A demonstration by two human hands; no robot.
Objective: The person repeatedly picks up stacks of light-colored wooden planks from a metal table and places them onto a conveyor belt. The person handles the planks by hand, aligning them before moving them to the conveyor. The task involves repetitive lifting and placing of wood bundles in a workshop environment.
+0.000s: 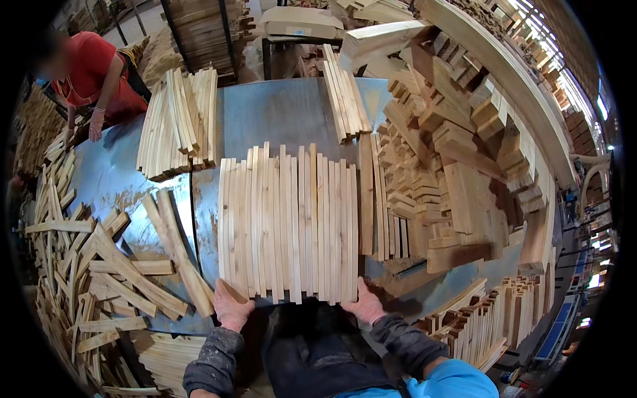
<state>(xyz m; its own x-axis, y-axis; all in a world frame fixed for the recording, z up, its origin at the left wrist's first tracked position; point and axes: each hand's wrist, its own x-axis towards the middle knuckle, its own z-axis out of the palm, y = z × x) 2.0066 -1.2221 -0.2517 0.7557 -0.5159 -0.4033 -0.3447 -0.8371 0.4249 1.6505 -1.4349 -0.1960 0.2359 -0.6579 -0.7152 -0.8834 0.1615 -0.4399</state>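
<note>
A wide row of pale wooden slats (288,219) lies side by side in front of me, their ends uneven at the far and near edges. My left hand (233,306), in a pinkish glove, grips the near left corner of the row, its thumb along the outer slat. At the near right corner my right hand (366,305), gloved alike, presses in from the other side. The row is held between both hands; the fingers beneath are partly hidden. Two longer slats (176,249) lie slanted on the metal table (265,109) to the left.
Two slat stacks (179,123) (345,99) stand farther back. Loose offcuts (99,272) heap at the left. A big jumbled pile of wooden blocks (464,159) rises at the right, with upright slats (478,318) nearer me. A person in red (99,73) works at the far left.
</note>
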